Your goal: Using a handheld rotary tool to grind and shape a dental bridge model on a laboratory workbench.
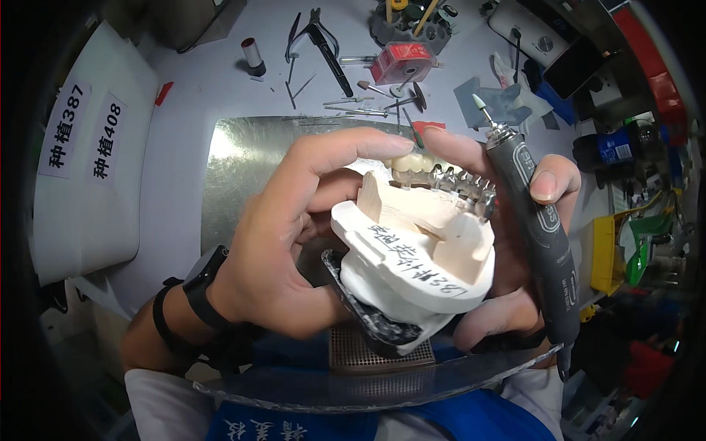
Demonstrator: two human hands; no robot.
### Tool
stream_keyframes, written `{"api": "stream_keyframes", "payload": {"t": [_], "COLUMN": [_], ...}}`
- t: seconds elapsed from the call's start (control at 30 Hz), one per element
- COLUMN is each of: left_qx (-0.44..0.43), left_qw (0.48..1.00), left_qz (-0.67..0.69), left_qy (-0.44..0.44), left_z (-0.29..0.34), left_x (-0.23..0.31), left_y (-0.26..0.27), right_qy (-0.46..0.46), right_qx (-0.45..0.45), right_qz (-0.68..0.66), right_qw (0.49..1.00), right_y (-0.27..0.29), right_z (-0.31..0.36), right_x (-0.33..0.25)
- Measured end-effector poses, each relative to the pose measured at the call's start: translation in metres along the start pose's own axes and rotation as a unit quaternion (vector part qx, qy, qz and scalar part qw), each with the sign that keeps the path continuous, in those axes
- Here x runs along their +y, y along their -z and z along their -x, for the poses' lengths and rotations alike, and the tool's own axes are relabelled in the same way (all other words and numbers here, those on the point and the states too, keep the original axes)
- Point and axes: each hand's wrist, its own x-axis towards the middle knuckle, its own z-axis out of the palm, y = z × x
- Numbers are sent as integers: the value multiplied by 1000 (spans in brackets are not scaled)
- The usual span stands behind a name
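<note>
My left hand wraps the left side of a plaster dental model with handwriting on its white base. Its index fingertip rests at a dental bridge along the model's far edge. Tooth-coloured crowns show on the bridge's left part, bare metal on the right. Against the model's right side lies my right hand, one fingertip near the crowns. That hand also grips a dark rotary handpiece, its pale pointed bur aimed up and away from the model. A black plate sits under the model.
A metal sheet lies behind my hands; several burs and pliers lie beyond it. A white bin stands left. A control box sits far right, a bottle below it. A clear shield crosses below.
</note>
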Motion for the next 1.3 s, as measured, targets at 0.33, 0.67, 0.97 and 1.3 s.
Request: {"api": "stream_keyframes", "payload": {"t": [0.33, 0.67, 0.97, 1.3], "left_qx": [-64, 6, -10, -16], "left_qw": [990, 995, 998, 993], "left_qz": [-102, -47, -56, -10], "left_qy": [-71, -87, -42, -120], "left_z": [-1, 2, 1, -1], "left_x": [-6, -15, 1, -21], "left_y": [-3, -7, -7, -12], "right_qy": [-64, -69, -76, -37], "right_qx": [21, 63, 8, -13], "right_qz": [88, 81, 91, 69], "right_qw": [994, 992, 993, 997], "right_y": [-7, -11, -5, -3], "right_z": [5, 5, 3, 0], "right_x": [-22, -21, -26, -23]}}
